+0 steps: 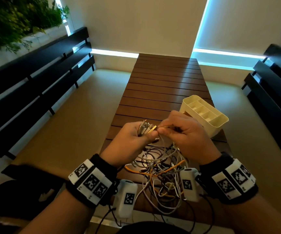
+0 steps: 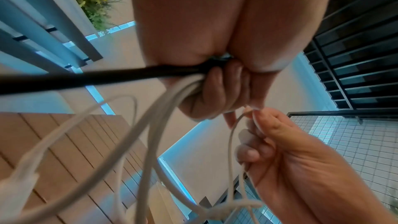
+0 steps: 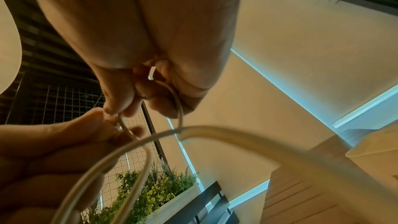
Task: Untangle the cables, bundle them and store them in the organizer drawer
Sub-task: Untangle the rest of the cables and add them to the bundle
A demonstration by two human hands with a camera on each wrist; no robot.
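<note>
A tangle of white, grey, orange and black cables lies on the near end of the slatted wooden table. My left hand is raised above it and grips a bunch of cable plug ends; in the left wrist view its fingers curl round a black cable and white ones. My right hand pinches a thin white cable beside that bunch. The cream organizer with open compartments stands just right of the hands.
Dark slatted benches run along the left, and another along the right. A planter with green plants is at the far left. The table's far half is bare wood.
</note>
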